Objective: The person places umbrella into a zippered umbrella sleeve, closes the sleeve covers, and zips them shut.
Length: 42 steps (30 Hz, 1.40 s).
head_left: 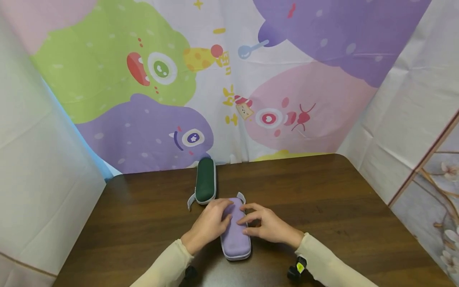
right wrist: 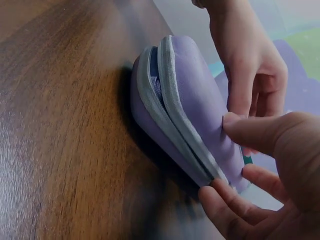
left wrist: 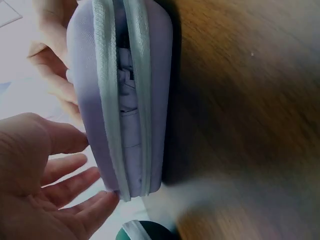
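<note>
A purple zip case (head_left: pixel 236 235) with pale grey zip tape lies lengthwise on the table, its grey strap (head_left: pixel 241 197) at the far end. Along its sides the zip is parted, and a slim gap shows purplish fabric (left wrist: pixel 131 122) inside. My left hand (head_left: pixel 209 223) is at the case's left side, fingers loosely bent, fingertips at the lid and the far part of the zip edge. From the right, my right hand (head_left: pixel 267 225) reaches over with fingers spread. Its thumb (right wrist: pixel 240 127) touches the lid while other fingertips rest by the zip edge.
A dark green zip case (head_left: pixel 205 181) with a grey strap (head_left: pixel 191 201) lies behind and left of the purple one. The brown wooden table (head_left: pixel 322 191) ends at a cartoon-printed cloth (head_left: pixel 229 139). Pale curtains (head_left: pixel 32 171) hang at both sides.
</note>
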### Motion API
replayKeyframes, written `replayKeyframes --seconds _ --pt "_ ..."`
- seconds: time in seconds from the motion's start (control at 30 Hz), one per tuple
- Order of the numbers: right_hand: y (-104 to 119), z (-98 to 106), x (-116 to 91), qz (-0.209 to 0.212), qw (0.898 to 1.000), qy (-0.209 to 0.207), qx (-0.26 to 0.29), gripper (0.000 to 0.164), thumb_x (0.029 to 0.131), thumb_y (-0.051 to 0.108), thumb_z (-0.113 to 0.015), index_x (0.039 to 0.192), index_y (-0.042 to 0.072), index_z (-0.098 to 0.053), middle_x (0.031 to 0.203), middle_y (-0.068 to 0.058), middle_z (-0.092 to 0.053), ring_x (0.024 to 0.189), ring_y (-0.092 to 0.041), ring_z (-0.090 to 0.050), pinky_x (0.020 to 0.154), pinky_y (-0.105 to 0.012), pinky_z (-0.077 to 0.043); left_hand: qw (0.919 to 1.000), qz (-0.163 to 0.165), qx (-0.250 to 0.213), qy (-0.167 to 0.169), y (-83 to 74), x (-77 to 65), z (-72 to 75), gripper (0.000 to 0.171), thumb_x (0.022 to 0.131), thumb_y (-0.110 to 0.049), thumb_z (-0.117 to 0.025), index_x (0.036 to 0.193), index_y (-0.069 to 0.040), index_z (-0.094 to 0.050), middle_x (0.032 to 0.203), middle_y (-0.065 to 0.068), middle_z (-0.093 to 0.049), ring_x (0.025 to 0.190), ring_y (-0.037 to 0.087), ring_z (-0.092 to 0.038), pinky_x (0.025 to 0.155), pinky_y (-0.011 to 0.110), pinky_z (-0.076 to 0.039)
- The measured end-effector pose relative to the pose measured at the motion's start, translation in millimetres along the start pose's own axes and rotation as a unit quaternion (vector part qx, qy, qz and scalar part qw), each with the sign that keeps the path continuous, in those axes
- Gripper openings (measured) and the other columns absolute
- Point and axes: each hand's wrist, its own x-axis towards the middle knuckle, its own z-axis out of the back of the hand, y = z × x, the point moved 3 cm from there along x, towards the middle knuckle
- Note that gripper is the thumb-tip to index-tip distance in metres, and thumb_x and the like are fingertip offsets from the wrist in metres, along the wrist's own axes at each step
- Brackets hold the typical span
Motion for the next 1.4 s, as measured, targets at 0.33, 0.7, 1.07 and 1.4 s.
replayKeyframes --seconds 0.33,0.7,1.07,1.4 --pt "-11 4 -6 0.006 0.999 -0.048 0.012 0.013 0.093 0.017 -0.077 0.106 0.015 -0.08 0.132 -0.009 -0.07 0.123 -0.032 -0.065 0.086 -0.039 -0.061 0.9974 -0.037 0.031 0.053 -2.8 -4.4 -0.5 0.03 0.094 -0.025 -0.076 0.118 -0.008 -0.075 0.128 0.02 -0.068 0.123 0.034 -0.064 0.1 0.045 -0.056" --pt "-18 1 -1 -0.054 0.99 -0.125 0.025 0.025 0.091 0.003 -0.074 0.115 -0.001 -0.071 0.111 -0.016 -0.076 0.093 -0.018 -0.074 0.077 -0.024 -0.058 0.9977 -0.039 -0.001 0.055 0.8 -3.3 0.9 0.029 0.091 -0.025 -0.079 0.113 -0.007 -0.076 0.128 0.023 -0.067 0.123 0.035 -0.064 0.101 0.046 -0.055" --pt "-25 -11 6 -0.095 0.989 -0.083 0.076 0.033 0.091 -0.005 -0.068 0.123 -0.01 -0.066 0.116 -0.03 -0.071 0.08 -0.019 -0.073 0.058 -0.026 -0.058 0.9974 -0.029 -0.022 0.062 5.0 -4.0 1.3 0.029 0.091 -0.024 -0.079 0.115 -0.008 -0.075 0.131 0.024 -0.064 0.122 0.036 -0.064 0.099 0.048 -0.055" --pt "-26 -11 10 -0.107 0.99 -0.08 0.052 0.025 0.091 -0.004 -0.067 0.115 -0.009 -0.069 0.097 -0.018 -0.075 0.065 -0.01 -0.064 0.053 -0.023 -0.053 0.997 -0.027 -0.019 0.069 5.9 -1.1 1.1 0.028 0.09 -0.024 -0.08 0.112 -0.008 -0.076 0.13 0.025 -0.064 0.12 0.038 -0.065 0.098 0.049 -0.055"
